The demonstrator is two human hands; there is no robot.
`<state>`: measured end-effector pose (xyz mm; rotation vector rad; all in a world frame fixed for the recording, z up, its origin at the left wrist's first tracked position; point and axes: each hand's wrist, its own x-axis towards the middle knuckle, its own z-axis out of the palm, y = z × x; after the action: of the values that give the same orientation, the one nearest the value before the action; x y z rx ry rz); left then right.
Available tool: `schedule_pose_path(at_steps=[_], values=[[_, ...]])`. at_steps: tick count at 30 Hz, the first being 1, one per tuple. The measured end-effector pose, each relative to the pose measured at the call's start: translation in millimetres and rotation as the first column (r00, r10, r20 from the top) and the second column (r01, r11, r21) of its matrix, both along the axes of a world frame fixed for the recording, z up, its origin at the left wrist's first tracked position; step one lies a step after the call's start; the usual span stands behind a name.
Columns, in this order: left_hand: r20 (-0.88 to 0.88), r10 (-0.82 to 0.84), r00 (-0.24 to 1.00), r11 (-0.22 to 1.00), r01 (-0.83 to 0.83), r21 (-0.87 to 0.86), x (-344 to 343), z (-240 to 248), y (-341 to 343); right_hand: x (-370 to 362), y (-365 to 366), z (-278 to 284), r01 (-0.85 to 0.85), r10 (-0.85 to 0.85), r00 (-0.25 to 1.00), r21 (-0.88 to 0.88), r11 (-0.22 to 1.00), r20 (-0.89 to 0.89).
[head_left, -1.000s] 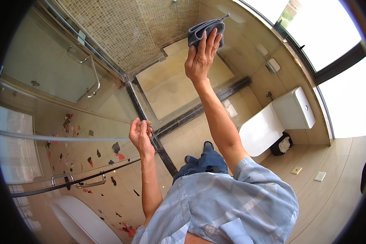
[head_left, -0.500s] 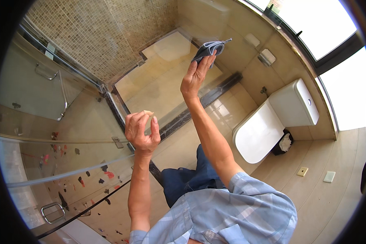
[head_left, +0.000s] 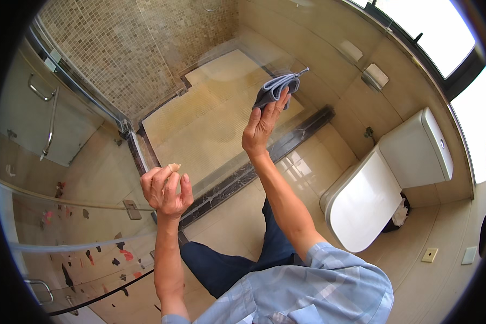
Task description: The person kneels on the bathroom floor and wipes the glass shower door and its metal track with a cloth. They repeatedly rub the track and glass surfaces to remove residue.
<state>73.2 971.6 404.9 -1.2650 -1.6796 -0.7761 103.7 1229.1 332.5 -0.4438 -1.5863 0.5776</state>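
Note:
In my right hand (head_left: 261, 129) is a folded grey-blue cloth (head_left: 277, 90), lying between the palm side of the fingers and the clear glass shower panel. The right arm is stretched forward. A seam or loop end pokes out at the cloth's upper right corner. My left hand (head_left: 167, 191) is raised to the left, its fingers loosely curled and the thumb apart, with nothing visible held. A beige wrap (head_left: 174, 167) covers one of its fingertips. The left hand is nearest the glass by a metal hinge (head_left: 132, 209); I cannot tell whether it touches.
A white toilet (head_left: 362, 200) with its lid down stands at right, a dark bin (head_left: 398, 216) behind it. The dark stone shower curb (head_left: 254, 170) crosses ahead. Glass doors with a metal handle (head_left: 51, 121) fill the left. A paper holder (head_left: 375, 76) hangs below the window.
The view has swung, so the toilet and wall sit further right and lower. My left hand appears further left and lower; the right hand and cloth are slightly lower, the cloth still held.

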Motion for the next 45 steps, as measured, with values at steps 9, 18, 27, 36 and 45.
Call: schedule_pose_path(at_steps=[9,18,27,36,45], values=[[-0.305,0.079,0.949,0.996,-0.062,0.067,-23.6,-34.9,5.5,0.6,47.3,-16.3,0.091,-0.077,0.995,0.253,0.963,-0.063],[-0.353,0.061,0.934,0.992,-0.017,0.125,-25.1,-37.1,10.3,-4.9,-39.6,60.5,-0.06,0.082,0.996,0.511,0.857,-0.019],[-0.346,-0.004,0.938,0.99,0.052,0.132,-22.9,-33.3,9.6,-15.8,13.3,93.9,0.088,-0.043,0.99,0.351,0.932,-0.136],[-0.237,-0.168,0.957,0.976,0.196,0.1,-23.4,-37.2,-5.3,-26.0,-126.7,129.4,-0.107,0.166,0.985,0.626,0.773,-0.037],[-0.033,-0.065,0.997,0.953,0.072,0.294,-19.7,-48.8,-76.6,-15.7,-122.5,66.2,-0.085,0.096,0.995,0.633,0.77,0.017]])
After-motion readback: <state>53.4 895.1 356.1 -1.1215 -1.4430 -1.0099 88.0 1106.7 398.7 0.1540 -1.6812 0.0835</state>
